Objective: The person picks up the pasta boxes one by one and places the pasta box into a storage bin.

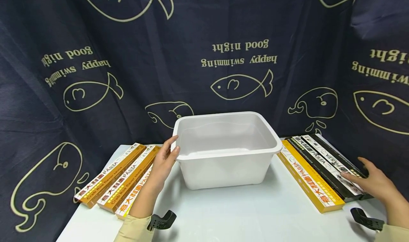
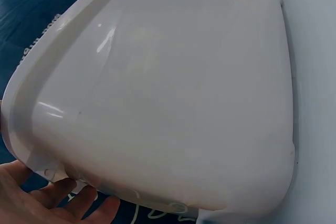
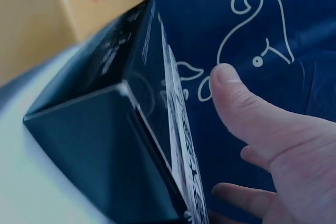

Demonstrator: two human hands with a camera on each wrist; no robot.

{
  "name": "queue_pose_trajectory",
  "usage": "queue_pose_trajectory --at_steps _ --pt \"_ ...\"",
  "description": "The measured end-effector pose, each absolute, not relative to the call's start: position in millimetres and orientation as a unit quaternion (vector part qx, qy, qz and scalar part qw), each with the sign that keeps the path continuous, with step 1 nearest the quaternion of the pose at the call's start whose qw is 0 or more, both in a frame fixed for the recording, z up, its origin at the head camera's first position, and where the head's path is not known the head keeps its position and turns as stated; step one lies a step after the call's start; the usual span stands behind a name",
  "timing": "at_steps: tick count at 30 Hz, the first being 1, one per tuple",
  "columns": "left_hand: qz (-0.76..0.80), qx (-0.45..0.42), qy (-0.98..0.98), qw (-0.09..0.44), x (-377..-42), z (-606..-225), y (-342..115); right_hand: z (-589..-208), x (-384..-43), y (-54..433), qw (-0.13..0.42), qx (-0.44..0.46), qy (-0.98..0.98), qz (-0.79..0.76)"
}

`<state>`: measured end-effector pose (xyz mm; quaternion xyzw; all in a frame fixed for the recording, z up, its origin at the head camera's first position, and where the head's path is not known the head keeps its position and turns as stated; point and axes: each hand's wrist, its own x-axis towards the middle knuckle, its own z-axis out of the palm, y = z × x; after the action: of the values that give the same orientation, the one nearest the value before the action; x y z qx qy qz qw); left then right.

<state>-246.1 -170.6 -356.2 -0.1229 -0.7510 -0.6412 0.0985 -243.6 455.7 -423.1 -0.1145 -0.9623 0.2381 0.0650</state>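
Observation:
A white plastic tub (image 1: 228, 171) stands upright near the curtain. My left hand (image 1: 162, 167) holds its left rim at the near corner: thumb over the rim and, in the left wrist view, several fingers (image 2: 84, 200) bent beneath it. At the right, my right hand (image 1: 377, 183) hovers beside a row of pasta boxes, its thumb and fingers spread and holding nothing. Closest to it are black-and-white pasta boxes (image 1: 324, 164). An orange pasta box (image 1: 310, 180) lies along their left side. In the right wrist view, a black box end (image 3: 105, 150) appears left of the thumb.
Three pasta boxes with orange or brown and white faces, among them a crab roe one (image 1: 110, 176), lie slanted left of the tub, the nearest partly behind my left forearm. A dark blue curtain (image 1: 185, 68) with fish drawings hangs behind the white table (image 1: 230, 217).

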Motion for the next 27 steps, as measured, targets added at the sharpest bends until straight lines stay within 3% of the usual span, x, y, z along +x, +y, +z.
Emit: queue_pose_trajectory --at_steps 11,27 --pt "-0.646 -0.118 -0.748 0.097 -245.4 -356.1 -169.8 -437.6 -236.8 468.5 0.019 -0.146 -0.956 0.253" --pt "-0.650 -0.112 -0.746 0.093 -246.5 -356.5 -170.2 -443.7 -232.7 476.5 0.056 -0.138 -0.959 0.242"
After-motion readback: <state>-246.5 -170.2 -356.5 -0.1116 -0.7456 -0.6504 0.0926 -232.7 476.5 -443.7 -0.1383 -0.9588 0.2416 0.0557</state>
